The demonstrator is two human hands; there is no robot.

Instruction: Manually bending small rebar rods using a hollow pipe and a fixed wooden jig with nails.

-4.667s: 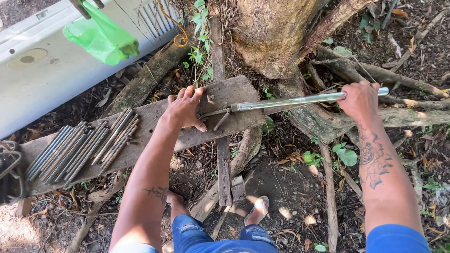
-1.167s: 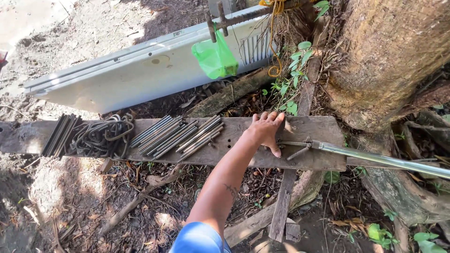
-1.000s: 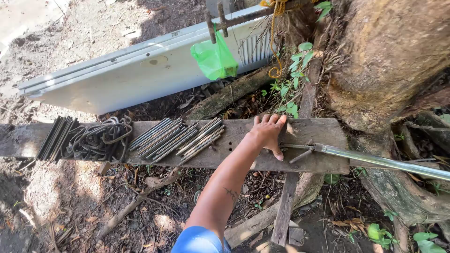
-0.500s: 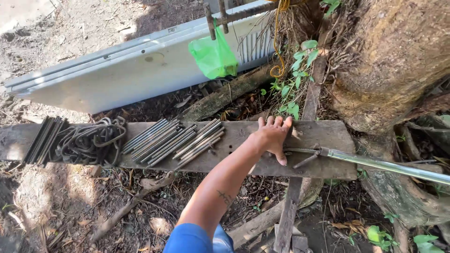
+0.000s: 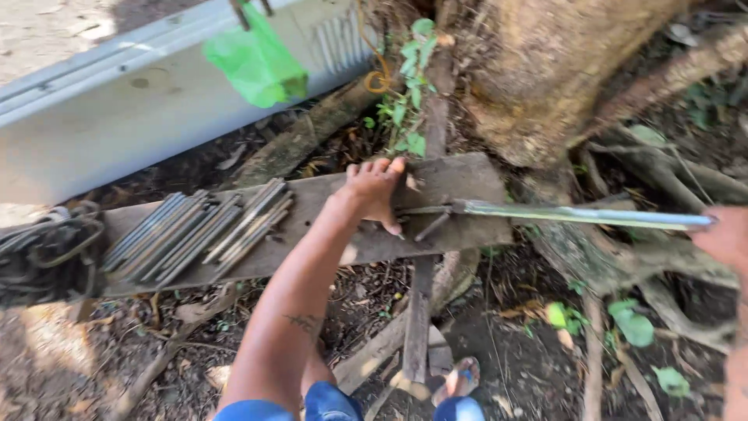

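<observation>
Left arm stretched forward and up from lower centre, forearm bare with a small tattoo, left hand (image 5: 375, 189) laid palm down, fingers spread and pressing flat. Right hand (image 5: 726, 238) only partly in frame at the right edge, blurred, grip not discernible.

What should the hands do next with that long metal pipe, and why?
Probably swing the pipe sideways. The right hand is at its far end, the left hand presses on the plank, and a short rod sits at the pipe's near end.
</observation>
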